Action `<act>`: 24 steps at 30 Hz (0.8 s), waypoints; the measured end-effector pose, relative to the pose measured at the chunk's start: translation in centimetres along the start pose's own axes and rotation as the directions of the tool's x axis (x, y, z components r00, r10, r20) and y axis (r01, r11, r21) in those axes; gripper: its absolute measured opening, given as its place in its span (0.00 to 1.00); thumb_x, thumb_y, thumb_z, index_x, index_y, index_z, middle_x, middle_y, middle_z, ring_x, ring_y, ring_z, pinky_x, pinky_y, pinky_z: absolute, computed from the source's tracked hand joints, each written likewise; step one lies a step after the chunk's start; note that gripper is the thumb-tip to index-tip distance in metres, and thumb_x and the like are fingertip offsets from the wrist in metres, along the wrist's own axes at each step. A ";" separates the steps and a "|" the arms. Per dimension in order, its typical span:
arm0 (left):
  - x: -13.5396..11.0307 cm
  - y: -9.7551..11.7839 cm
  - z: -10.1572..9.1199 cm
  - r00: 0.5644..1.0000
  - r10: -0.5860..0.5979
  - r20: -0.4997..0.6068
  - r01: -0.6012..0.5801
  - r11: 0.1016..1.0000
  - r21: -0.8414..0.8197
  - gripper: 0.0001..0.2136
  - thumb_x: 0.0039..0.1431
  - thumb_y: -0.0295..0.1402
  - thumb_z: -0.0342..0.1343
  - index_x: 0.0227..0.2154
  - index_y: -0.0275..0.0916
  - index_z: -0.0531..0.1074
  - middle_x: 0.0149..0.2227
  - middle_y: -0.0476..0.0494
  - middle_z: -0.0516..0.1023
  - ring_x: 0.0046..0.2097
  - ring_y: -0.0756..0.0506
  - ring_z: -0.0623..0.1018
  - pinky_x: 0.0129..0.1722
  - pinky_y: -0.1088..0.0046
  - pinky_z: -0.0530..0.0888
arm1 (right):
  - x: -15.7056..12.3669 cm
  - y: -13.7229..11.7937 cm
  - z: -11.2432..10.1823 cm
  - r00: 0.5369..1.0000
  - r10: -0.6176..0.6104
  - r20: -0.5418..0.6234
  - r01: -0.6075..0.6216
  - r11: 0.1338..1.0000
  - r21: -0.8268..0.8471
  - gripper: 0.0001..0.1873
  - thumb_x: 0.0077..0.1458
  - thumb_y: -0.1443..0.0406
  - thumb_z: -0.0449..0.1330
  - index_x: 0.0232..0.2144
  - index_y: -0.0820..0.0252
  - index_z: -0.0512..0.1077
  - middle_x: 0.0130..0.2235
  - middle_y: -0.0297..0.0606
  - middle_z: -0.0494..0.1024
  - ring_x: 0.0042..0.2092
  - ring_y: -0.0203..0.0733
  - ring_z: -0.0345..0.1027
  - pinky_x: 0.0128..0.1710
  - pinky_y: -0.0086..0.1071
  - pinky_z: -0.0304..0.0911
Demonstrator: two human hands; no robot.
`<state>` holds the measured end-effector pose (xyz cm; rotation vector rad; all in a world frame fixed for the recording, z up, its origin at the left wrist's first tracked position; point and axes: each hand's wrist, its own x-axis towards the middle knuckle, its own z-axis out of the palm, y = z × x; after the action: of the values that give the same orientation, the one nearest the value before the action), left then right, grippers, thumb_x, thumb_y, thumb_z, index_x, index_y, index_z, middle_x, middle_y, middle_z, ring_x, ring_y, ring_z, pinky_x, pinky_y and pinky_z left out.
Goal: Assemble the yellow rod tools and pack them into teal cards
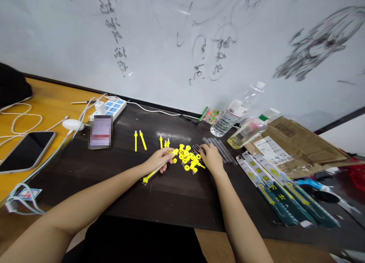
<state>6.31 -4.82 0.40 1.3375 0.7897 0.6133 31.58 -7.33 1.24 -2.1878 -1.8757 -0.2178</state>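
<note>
My left hand (pixel 159 159) is closed around a slim clear tube with yellow fittings (pixel 153 174), held at a slant with its lower end toward me. Just right of it lies a pile of yellow plastic parts (pixel 186 156), mostly rings, caps and short pieces, with thin metal springs among them. Over the pile's right side, my right hand (pixel 212 158) has its fingers curled down beside some thin metal springs (pixel 196 149); what its fingertips pinch is hidden. Several yellow rods with metal tips (pixel 136 141) lie farther back, left of the pile.
Clear tubes (pixel 221 150) lie right of my right hand, then packaged sets (pixel 273 187). Two bottles, one a clear water bottle (pixel 230 116), and a cardboard package (pixel 285 141) stand behind. At left are a phone (pixel 27 152), a power strip (pixel 115 110) and cables. A whiteboard (pixel 159 46) rises behind.
</note>
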 end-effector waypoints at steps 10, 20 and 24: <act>0.2 -0.8 0.0 1.000 0.000 0.027 -0.001 1.000 0.018 0.20 0.61 0.36 0.49 0.55 0.39 0.59 0.31 0.50 0.72 0.15 0.58 0.68 0.12 0.84 0.66 | 0.7 0.6 1.0 0.999 -0.034 -0.023 0.034 0.999 -0.003 0.07 0.56 0.65 0.55 0.27 0.58 0.70 0.35 0.40 0.72 0.41 0.44 0.65 0.39 0.33 0.58; 0.0 -0.8 0.1 0.997 0.052 0.053 -0.051 0.999 -0.015 0.21 0.59 0.36 0.51 0.55 0.38 0.58 0.29 0.52 0.69 0.13 0.59 0.65 0.10 0.83 0.63 | 0.8 0.7 1.0 0.936 0.192 -0.294 -0.077 0.929 0.362 0.07 0.58 0.63 0.50 0.32 0.59 0.65 0.32 0.42 0.75 0.36 0.45 0.69 0.33 0.34 0.61; 0.0 -1.1 0.2 0.988 0.106 0.111 -0.101 0.994 -0.049 0.21 0.58 0.37 0.54 0.53 0.39 0.58 0.31 0.50 0.72 0.14 0.58 0.67 0.11 0.84 0.65 | 0.8 -0.1 0.3 0.913 0.297 -0.279 0.116 0.467 0.876 0.10 0.55 0.57 0.54 0.33 0.57 0.60 0.30 0.36 0.75 0.31 0.40 0.70 0.28 0.32 0.65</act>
<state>6.43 -5.05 -0.64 1.3673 0.6148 0.6268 31.62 -6.51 1.22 -1.3341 -1.1671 0.2842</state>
